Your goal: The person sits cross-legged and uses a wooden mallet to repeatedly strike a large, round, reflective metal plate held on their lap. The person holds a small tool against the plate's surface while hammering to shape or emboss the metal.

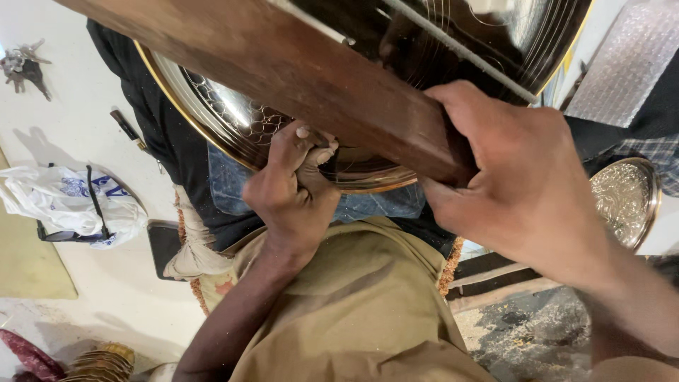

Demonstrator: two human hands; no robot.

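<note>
A large shiny metal plate (233, 113) with an engraved scale pattern and a brass rim rests over my lap. A brown wooden bar (297, 71) lies across it. My right hand (523, 184) is closed around the near end of that bar. My left hand (293, 187) is fisted at the plate's near rim, pinching a small tool whose tip touches the metal; the tool is mostly hidden by my fingers. A thin metal rod (460, 49) crosses the plate above the bar.
A smaller engraved metal plate (626, 198) lies at the right. On the pale floor at left sit a white plastic bag (64, 201) with dark glasses, a bunch of keys (21, 67), a pen (127, 129) and a dark phone (164, 244). Metal shavings (530, 336) cover the floor at lower right.
</note>
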